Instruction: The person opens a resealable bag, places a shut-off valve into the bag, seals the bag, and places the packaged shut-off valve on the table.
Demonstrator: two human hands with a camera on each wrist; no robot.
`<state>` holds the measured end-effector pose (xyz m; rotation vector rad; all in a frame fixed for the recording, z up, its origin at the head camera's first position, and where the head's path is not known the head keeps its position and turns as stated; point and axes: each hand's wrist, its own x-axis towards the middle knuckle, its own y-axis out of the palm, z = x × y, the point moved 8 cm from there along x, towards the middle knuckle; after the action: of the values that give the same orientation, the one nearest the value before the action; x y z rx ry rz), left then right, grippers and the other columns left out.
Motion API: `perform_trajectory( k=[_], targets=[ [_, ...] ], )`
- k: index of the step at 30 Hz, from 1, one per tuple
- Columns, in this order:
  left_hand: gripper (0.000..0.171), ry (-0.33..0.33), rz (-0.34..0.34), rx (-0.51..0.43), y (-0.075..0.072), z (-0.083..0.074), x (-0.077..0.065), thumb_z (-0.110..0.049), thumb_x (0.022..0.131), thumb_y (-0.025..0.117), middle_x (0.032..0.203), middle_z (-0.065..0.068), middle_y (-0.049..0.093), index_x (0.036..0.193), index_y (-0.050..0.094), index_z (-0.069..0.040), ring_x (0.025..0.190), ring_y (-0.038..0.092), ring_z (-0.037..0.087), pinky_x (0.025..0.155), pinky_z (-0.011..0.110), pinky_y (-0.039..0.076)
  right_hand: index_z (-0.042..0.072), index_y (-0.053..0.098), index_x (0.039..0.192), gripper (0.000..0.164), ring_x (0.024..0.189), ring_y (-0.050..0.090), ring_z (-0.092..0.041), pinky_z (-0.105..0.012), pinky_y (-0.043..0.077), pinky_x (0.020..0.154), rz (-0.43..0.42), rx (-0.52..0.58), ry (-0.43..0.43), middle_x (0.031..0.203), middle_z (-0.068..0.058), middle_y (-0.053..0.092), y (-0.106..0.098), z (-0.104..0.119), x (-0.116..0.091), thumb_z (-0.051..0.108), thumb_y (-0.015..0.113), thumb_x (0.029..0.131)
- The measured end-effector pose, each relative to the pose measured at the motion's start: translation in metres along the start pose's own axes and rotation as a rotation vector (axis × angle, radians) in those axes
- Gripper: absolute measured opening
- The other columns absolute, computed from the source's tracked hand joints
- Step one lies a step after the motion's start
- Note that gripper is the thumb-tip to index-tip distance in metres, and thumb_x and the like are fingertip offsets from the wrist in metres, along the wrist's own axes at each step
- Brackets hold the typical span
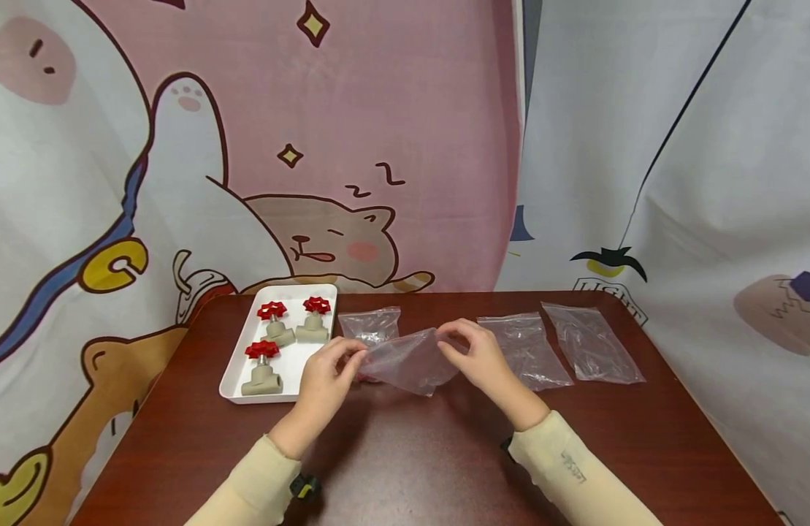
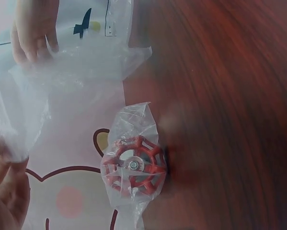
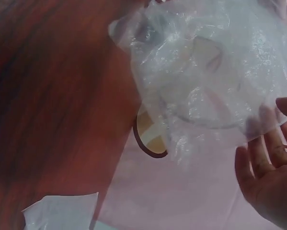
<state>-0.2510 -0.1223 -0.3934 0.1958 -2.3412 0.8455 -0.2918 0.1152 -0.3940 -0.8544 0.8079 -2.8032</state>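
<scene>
Head camera is showing me, at my distant post, two bare hands which are holding one clear plastic bag (image 1: 407, 364) between them, above the brown table (image 1: 405, 453). The left hand (image 1: 327, 374) is pinching the left end of this bag, and its thumb and forefinger are coming close together on the film. The right hand (image 1: 481, 356) is pinching the other end near the upper corner, and its thumb and forefinger are curving into a loose ring. Through the right wrist camera I am seeing the fingers of this hand reaching behind the film; how firmly they are pressing, I cannot tell. The held bag is hanging a little slanted, and its film is wrinkling in the light.

Behind it, another bag (image 1: 373, 325) is lying on the table, just beside the white tray (image 1: 298, 363). Left wrist camera is showing a red handwheel (image 2: 145, 170), which is sitting inside clear plastic on the table. In the tray three valves (image 1: 262, 381) with beige bodies and red wheels are standing, two at the back and one nearer to the person. To the right of the hands, two flat bags (image 1: 526, 358) are lying near each other, and behind the table a printed cloth (image 1: 431, 88) is hanging
</scene>
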Motion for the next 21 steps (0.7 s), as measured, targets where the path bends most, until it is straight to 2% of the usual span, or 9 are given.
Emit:
perform_trajectory(
  k=[3,6,9,12,14,17,21],
  targets=[
    [0.009,0.005,-0.038,0.040,-0.003,0.000,0.001,-0.011,0.083,0.072,0.089,-0.004,0.062,0.090,0.069,-0.015,0.071,0.055,0.006,0.059,0.021,0.047,0.012,0.069,0.089,0.011,0.079,0.062,-0.010,-0.030,0.055,0.070,-0.013,0.020,-0.007,0.088,0.000,0.067,-0.001,0.002,-0.003,0.005,0.073,0.081],
    [0.015,0.008,-0.072,0.068,-0.005,0.000,0.001,-0.007,0.079,0.075,0.098,0.001,0.058,0.090,0.068,-0.013,0.077,0.057,0.011,0.063,0.025,0.050,0.014,0.070,0.086,0.011,0.074,0.059,-0.006,-0.026,0.053,0.065,-0.035,0.028,-0.034,0.085,0.003,0.067,-0.001,0.007,-0.006,0.005,0.072,0.081],
    [0.019,0.030,-0.112,0.095,-0.007,-0.003,0.001,-0.008,0.075,0.078,0.091,0.001,0.054,0.086,0.063,-0.012,0.074,0.054,0.012,0.062,0.024,0.047,0.014,0.070,0.085,0.011,0.072,0.057,-0.005,-0.025,0.052,0.062,-0.046,0.039,-0.064,0.084,0.004,0.067,0.001,0.010,-0.008,0.004,0.072,0.081],
    [0.018,0.090,-0.126,0.088,-0.008,-0.010,-0.001,-0.013,0.074,0.080,0.080,-0.002,0.055,0.079,0.062,-0.013,0.069,0.052,0.012,0.060,0.021,0.042,0.015,0.070,0.085,0.012,0.070,0.056,-0.006,-0.029,0.052,0.060,-0.049,0.037,-0.090,0.084,0.004,0.067,0.003,0.013,-0.009,0.004,0.072,0.082],
    [0.015,0.133,-0.099,0.071,-0.004,-0.015,-0.002,-0.017,0.075,0.080,0.078,-0.003,0.060,0.079,0.066,-0.014,0.071,0.055,0.012,0.062,0.019,0.044,0.015,0.070,0.085,0.013,0.071,0.056,-0.006,-0.029,0.052,0.059,-0.044,0.026,-0.102,0.084,0.002,0.067,0.004,0.015,-0.009,0.003,0.072,0.081],
    [0.011,0.179,-0.039,0.049,0.002,-0.021,-0.003,-0.019,0.080,0.076,0.087,-0.003,0.067,0.088,0.071,-0.014,0.080,0.061,0.014,0.069,0.023,0.049,0.015,0.070,0.085,0.014,0.072,0.056,-0.005,-0.026,0.051,0.060,-0.038,0.004,-0.122,0.084,0.003,0.067,0.005,0.018,-0.010,0.002,0.072,0.081],
    [0.013,0.198,0.032,0.024,0.008,-0.021,-0.001,-0.013,0.085,0.071,0.094,-0.002,0.072,0.097,0.072,-0.013,0.087,0.065,0.013,0.078,0.030,0.053,0.015,0.070,0.086,0.013,0.074,0.057,-0.006,-0.023,0.052,0.062,-0.037,-0.012,-0.169,0.084,0.001,0.067,0.006,0.023,-0.012,0.002,0.072,0.081]
  ],
)
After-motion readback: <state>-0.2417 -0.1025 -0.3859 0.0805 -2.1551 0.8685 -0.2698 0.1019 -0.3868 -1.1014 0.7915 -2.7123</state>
